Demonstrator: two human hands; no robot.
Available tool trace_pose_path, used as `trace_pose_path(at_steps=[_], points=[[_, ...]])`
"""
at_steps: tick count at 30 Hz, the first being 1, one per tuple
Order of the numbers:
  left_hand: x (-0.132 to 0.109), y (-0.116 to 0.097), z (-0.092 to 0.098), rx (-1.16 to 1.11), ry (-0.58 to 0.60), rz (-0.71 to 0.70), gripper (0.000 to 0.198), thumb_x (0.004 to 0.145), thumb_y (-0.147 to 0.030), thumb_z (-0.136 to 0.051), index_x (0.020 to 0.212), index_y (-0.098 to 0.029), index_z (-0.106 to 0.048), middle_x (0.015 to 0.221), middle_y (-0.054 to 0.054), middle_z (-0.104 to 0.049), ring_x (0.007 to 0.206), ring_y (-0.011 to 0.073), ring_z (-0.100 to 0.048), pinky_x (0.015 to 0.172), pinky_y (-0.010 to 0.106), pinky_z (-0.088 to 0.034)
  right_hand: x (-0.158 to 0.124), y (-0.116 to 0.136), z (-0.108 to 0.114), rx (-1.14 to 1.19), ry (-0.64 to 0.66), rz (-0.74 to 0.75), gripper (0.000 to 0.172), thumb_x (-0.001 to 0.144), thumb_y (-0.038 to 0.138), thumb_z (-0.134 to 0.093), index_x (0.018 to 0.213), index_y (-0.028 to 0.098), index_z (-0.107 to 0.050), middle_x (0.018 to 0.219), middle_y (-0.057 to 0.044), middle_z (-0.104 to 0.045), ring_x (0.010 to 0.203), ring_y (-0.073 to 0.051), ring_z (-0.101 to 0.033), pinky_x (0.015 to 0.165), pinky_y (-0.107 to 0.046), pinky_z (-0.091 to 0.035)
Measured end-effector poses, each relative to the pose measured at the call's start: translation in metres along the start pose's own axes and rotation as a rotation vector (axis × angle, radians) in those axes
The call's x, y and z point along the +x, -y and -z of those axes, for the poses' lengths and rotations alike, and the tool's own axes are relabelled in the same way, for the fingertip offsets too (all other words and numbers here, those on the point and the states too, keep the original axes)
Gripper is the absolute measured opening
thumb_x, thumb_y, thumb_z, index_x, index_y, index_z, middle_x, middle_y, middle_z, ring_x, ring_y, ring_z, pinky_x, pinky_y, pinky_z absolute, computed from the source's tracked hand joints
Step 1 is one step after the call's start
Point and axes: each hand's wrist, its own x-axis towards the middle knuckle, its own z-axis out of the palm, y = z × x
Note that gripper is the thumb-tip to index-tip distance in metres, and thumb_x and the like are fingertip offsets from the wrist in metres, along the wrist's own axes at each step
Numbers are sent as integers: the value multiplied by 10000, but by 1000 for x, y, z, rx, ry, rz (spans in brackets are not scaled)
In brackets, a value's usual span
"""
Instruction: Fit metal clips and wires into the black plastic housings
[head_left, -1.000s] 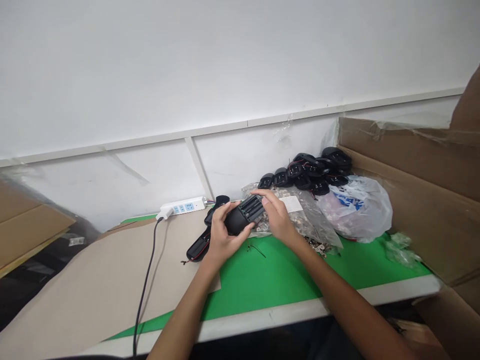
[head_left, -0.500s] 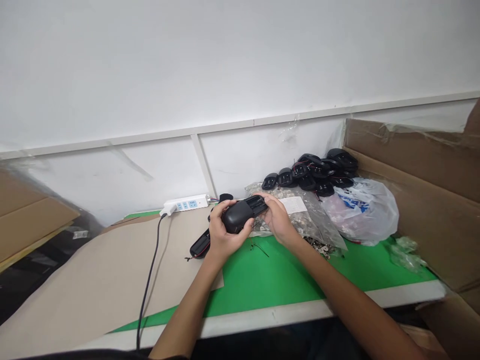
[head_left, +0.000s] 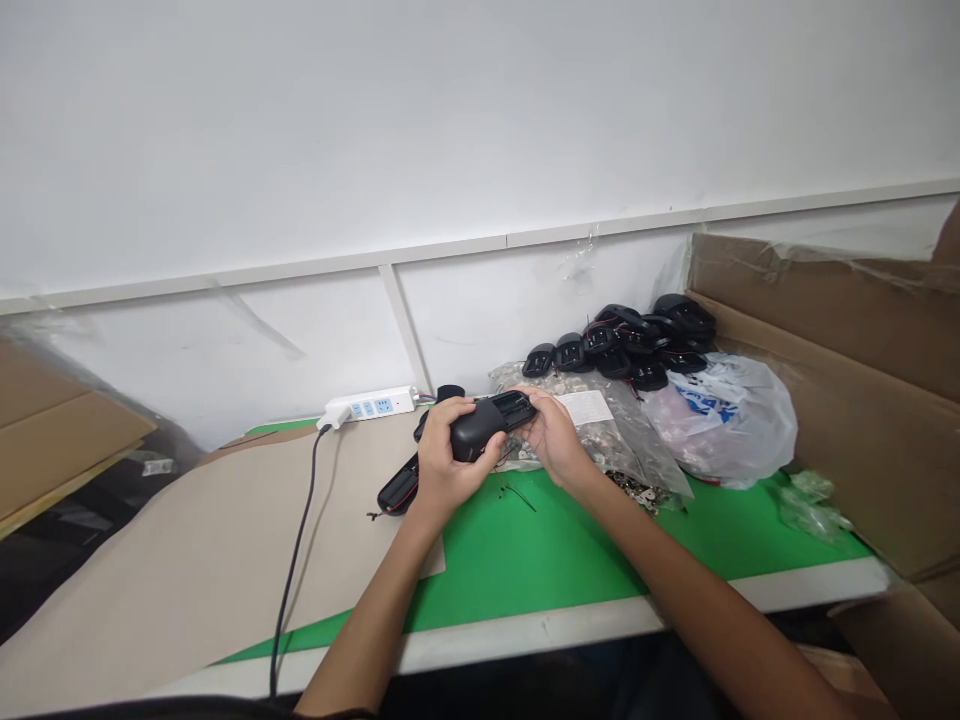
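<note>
While held two-handed, clear of the edge: black case (head_left: 472,432), above the middle of the green table (head_left: 540,575), in front of the clear bag (head_left: 622,445); rounded end toward the left, slotted end toward the right.
Feel of the case, by judgement: probably light and stiff, hard plastic by its look; smooth on the rounded shell, so perhaps slippery there; likely most fragile along the thin ribs of the slots.
Where to hold: best by both sides of the rounded shell, with only light pressure near the slots.
Left hand (head_left: 444,470): wrapped around the rounded end, thumb along the near side, fingers over the far side.
Right hand (head_left: 559,448): grasping the slotted end; some fingertips hidden, cannot tell how firmly pressed.
Wired part (head_left: 396,487): dark and long, just beside the left hand, red wire along it.
Thin wire (head_left: 519,497): loose on the table, nearer than the case.
Metal pieces (head_left: 637,490): scattered by the near side of the clear bag.
Black pile (head_left: 630,340): similar-looking dark parts, beyond the clear bag.
White bag (head_left: 739,425): bulging, right of the clear bag.
Power strip (head_left: 394,403): behind the left hand, plug inserted.
</note>
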Motion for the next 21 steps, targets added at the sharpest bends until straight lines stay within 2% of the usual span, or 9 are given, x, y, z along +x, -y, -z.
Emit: trace_pose_path(at_steps=[4,7,10,13,17,21], points=[[-2,4,-1,-22,36,17,430,890,-381,-759,1238,-220,-564,1198,94,-693,1152,232,-684,1025,418,-588,2,-2,0,-82,-39,40,371,854,464,-555,1061,196,-707,1015,-85,-763,889,-255,-717,704,-380,-633],[-4,8,0,-13,105,65,458,905,-396,-743,1289,-219,-567,1231,98,-703,1162,233,-693,1036,400,-586,3,-1,1,-194,-44,88,409,913,498,-523,1127,200,-705,1092,-97,-756,932,-253,-715,720,-378,-631],[-7,12,0,6,213,152,524,908,-442,-723,1350,-207,-569,1289,114,-700,1182,250,-697,1054,403,-583,0,5,4,-367,-54,211,420,964,504,-488,1154,200,-707,1163,-104,-750,1044,-260,-702,869,-411,-614],[-11,18,1,5,307,216,579,902,-475,-717,1387,-196,-567,1348,128,-685,1236,274,-680,1104,436,-560,-5,12,6,-530,-64,355,408,1006,484,-474,1191,205,-707,1212,-100,-742,1146,-257,-668,1023,-433,-541],[-18,25,3,-9,373,262,617,890,-492,-730,1406,-199,-559,1379,133,-674,1274,289,-661,1135,468,-536,-11,15,5,-593,-20,382,401,1012,484,-487,1229,213,-688,1205,-97,-736,1109,-257,-665,999,-426,-527],[-23,28,6,0,386,272,635,879,-511,-743,1403,-203,-562,1363,137,-681,1258,296,-666,1123,486,-537,-13,12,4,-611,-7,376,392,991,468,-474,1193,206,-684,1147,-98,-739,1064,-269,-667,957,-428,-533]])
